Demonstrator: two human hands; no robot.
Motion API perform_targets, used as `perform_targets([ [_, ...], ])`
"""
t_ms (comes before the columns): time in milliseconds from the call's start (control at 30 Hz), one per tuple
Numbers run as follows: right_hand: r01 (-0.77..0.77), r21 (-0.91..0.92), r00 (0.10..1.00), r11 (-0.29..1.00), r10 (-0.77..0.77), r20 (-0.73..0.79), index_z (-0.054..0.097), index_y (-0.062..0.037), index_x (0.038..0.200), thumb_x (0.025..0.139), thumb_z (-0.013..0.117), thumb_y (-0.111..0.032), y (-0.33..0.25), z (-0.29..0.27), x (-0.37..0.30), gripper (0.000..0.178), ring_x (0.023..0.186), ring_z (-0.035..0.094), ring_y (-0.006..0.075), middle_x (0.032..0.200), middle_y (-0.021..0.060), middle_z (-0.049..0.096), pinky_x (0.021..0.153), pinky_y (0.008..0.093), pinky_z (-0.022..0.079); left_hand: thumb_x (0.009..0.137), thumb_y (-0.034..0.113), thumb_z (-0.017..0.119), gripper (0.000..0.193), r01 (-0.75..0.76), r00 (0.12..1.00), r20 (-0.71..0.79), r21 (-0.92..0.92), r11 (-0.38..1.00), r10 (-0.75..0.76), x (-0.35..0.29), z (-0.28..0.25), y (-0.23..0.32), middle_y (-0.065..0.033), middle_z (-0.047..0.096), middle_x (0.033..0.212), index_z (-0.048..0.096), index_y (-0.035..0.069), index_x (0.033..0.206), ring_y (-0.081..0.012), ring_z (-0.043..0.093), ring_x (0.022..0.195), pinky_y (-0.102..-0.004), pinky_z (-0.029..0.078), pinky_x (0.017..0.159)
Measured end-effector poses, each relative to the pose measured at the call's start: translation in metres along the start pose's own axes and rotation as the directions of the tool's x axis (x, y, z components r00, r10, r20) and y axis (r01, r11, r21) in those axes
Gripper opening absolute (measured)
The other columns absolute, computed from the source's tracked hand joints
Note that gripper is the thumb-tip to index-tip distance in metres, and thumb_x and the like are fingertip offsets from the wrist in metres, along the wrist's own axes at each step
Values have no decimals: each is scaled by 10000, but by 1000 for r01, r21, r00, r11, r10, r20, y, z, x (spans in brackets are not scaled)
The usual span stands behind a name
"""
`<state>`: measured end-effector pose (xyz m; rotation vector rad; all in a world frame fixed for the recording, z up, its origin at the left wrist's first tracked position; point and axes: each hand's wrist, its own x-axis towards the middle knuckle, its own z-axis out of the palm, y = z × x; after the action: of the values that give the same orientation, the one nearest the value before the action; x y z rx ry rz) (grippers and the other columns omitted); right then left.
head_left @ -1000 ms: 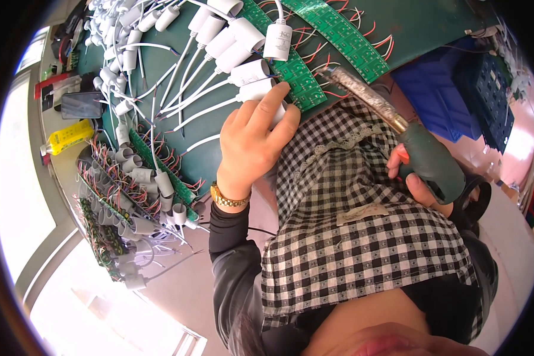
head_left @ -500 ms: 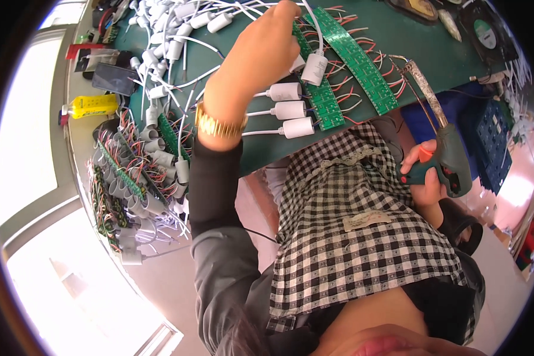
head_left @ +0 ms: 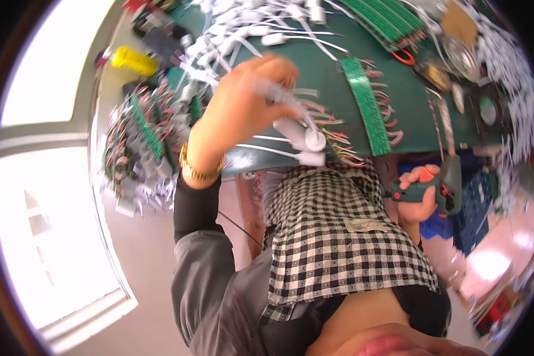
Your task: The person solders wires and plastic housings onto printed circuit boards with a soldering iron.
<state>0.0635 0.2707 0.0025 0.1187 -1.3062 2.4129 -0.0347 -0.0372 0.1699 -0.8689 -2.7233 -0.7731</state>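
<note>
My left hand (head_left: 243, 98), blurred by motion, is closed over the near end of the bench. It grips a strip of circuit board (head_left: 338, 144) with white cylindrical lamp holders (head_left: 314, 140) joined to it. That strip is tipped on edge, its red and white wires pointing right; the fingers hide much of it. A second green circuit board strip (head_left: 365, 104) lies flat to the right, wires along its right side. My right hand (head_left: 418, 196) is wrapped round the dark green handle of a soldering gun (head_left: 450, 188) with an orange trigger, its long tip pointing away, apart from the boards.
White corded lamp holders (head_left: 228, 35) are heaped at the far left of the green bench (head_left: 305, 65). Finished-looking bundles (head_left: 142, 136) of boards and holders crowd the left edge, near a yellow bottle (head_left: 133, 60). Stacked green boards (head_left: 385, 21) lie at the back, white cables (head_left: 516, 89) at right.
The board under my left hand has gone from lying flat to tipped on edge, with its lamp holders moving along. The view has shifted; my right hand still holds the soldering gun.
</note>
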Motion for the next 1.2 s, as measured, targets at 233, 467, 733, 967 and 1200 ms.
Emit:
perform_targets([
  [233,-36,66,982,997,23,189,421,-21,1185,910,422,-322,-7,5,37,407,667,508,180,840,113,535,749,373,449,642,-134,689,319,-178,545,-838,-159,971,-37,-136,-111,67,-186,626,858,496,-9,862,-220,615,765,-300,538,666],
  [467,-103,26,937,994,88,338,434,-20,1168,959,352,-272,6,4,57,338,659,478,132,842,73,489,1103,457,221,839,195,618,254,-63,683,-715,-262,963,-150,-261,-293,-51,-133,609,865,558,-24,952,-216,601,755,-298,532,707],
  [733,-53,-13,995,999,54,79,497,15,1115,941,427,-189,20,4,72,277,628,478,134,781,86,526,965,368,377,934,546,395,568,398,865,-311,-54,916,-394,-153,-238,-211,-31,588,670,626,27,915,-84,545,624,-219,429,571],
  [967,-11,-35,996,999,14,93,512,34,1110,947,443,-192,34,3,67,287,645,462,147,798,88,525,806,309,422,903,555,446,600,655,679,-29,474,588,-733,-143,-164,-244,-180,652,945,610,-6,1037,-277,614,905,-373,464,799],
  [1200,-34,11,999,999,34,20,507,17,1090,926,452,-193,40,21,62,272,660,466,147,788,87,525,696,291,413,894,503,500,525,502,722,34,662,557,-691,-108,-184,-173,-161,643,982,595,19,1075,-306,605,938,-380,467,810],
])
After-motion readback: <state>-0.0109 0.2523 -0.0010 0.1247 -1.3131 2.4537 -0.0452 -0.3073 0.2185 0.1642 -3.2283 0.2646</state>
